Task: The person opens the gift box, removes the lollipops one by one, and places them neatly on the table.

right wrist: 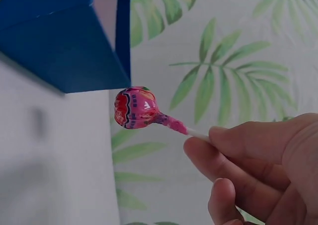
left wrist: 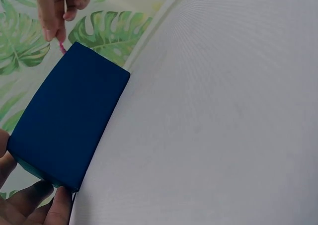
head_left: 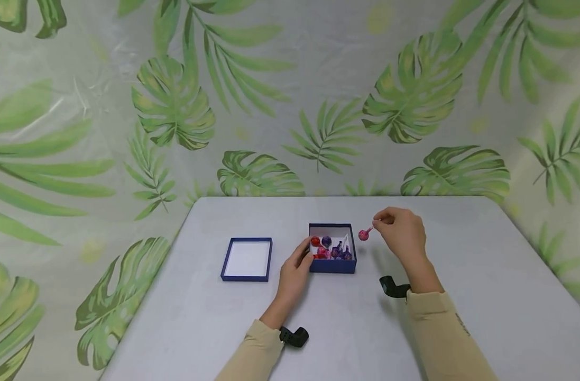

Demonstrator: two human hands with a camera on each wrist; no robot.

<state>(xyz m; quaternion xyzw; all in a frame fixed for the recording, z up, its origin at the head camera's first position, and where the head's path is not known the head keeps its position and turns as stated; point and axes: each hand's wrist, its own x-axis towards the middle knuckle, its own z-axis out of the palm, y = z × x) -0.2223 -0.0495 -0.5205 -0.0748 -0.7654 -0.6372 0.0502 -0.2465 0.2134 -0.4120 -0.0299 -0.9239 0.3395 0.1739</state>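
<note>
My left hand (head_left: 292,276) grips the box (head_left: 332,266); just right of it, my right hand (head_left: 402,233) pinches a pink lollipop (head_left: 363,235) by its stick (right wrist: 198,134), so I should steer gently and not bump the rim (head_left: 353,239)

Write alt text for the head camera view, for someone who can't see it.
The right hand holds a pink lollipop beside an open blue box of lollipops, which the left hand grips at its left side. A blue-rimmed lid lies to the left on a white table.
</note>
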